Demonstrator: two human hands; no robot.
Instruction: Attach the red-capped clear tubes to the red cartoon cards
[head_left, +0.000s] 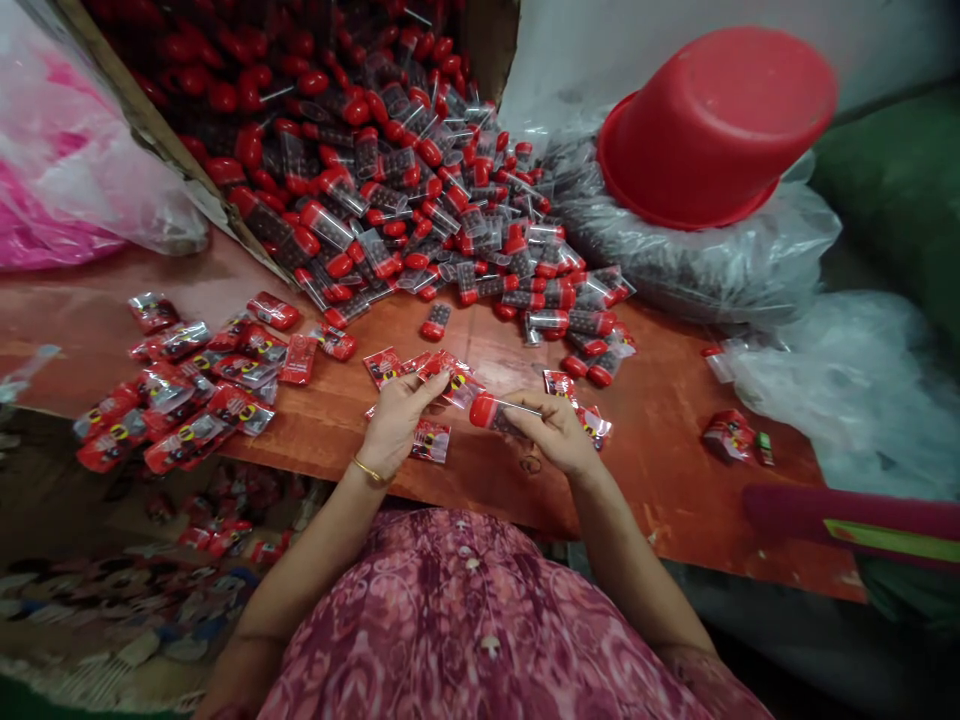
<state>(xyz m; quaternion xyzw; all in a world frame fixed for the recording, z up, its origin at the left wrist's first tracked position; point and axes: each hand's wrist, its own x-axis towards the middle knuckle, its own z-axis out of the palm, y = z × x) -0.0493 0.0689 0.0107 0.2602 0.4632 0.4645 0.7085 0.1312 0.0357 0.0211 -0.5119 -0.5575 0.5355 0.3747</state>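
2 hands (pixel 396 415) (pixel 559 430), tube (pixel 484 409) nr tbl edge (pixel 480 495), room R

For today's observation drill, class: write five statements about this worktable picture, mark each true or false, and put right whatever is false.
1. The right hand holds a red-capped container. True.
2. A gold bangle is on the right wrist. False: the gold bangle is on the left wrist.
3. Loose containers spill out of the open carton onto the table. True.
4. The red bucket stands upright on the floor. False: the red bucket is upside down on a filled clear plastic bag.
5. The left hand pinches a red printed packet. True.
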